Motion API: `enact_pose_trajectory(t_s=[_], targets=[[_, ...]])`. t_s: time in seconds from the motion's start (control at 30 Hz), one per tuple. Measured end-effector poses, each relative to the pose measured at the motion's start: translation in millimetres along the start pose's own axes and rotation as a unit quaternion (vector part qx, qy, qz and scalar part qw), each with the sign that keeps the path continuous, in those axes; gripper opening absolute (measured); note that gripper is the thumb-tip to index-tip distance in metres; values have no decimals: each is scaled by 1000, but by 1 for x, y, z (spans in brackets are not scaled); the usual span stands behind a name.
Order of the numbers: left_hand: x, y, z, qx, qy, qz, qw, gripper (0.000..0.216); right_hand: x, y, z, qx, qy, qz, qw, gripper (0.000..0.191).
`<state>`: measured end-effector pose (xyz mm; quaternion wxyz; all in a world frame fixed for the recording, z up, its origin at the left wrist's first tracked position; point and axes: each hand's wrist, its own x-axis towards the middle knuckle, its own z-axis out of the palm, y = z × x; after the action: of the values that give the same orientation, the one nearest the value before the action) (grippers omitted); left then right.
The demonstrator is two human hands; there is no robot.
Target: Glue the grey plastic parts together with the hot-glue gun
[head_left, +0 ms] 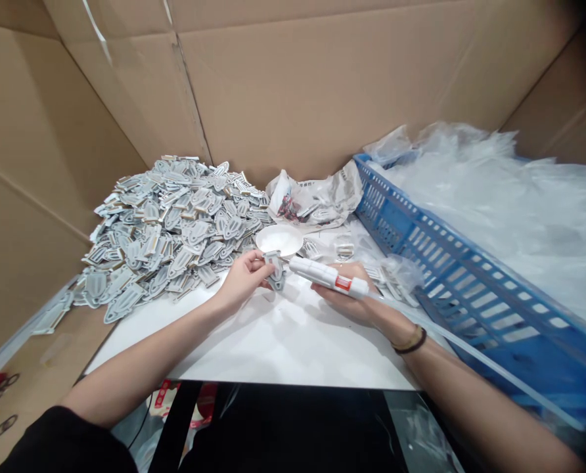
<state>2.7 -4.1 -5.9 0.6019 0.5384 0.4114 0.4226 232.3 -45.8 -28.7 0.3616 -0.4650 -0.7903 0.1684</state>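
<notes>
Near the middle of the white table (283, 358), my left hand (246, 279) pinches a small grey plastic piece (274, 270) with a rounded, pointed end. My right hand (347, 295) is wrapped round a white glue gun (322, 272) with a red label. A long translucent glue stick (475, 355) trails from its back, over my right forearm. The gun's thin nozzle points left and meets or nearly meets the upper part of the grey piece; I cannot tell whether they touch. Just behind the piece lies a round white dish (286, 238).
A tall heap of similar grey pieces (175, 223) covers the left of the table. Crumpled printed plastic (327, 197) holding small reddish items lies behind the dish. At right stands a blue crate (450, 282) of clear plastic bags (510, 203). Cardboard walls (332, 98) surround the table.
</notes>
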Motion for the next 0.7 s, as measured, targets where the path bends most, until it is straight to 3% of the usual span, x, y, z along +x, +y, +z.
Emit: enact_pose_trajectory(t_s=[0.2, 0.7], targets=[[-1, -2, -1, 21, -19, 17, 999, 34, 0, -3, 0, -1, -3, -29, 1000, 27], [-3, 1, 0, 28, -19, 19, 999, 36, -2, 0, 1, -15, -9, -19, 1000, 31]])
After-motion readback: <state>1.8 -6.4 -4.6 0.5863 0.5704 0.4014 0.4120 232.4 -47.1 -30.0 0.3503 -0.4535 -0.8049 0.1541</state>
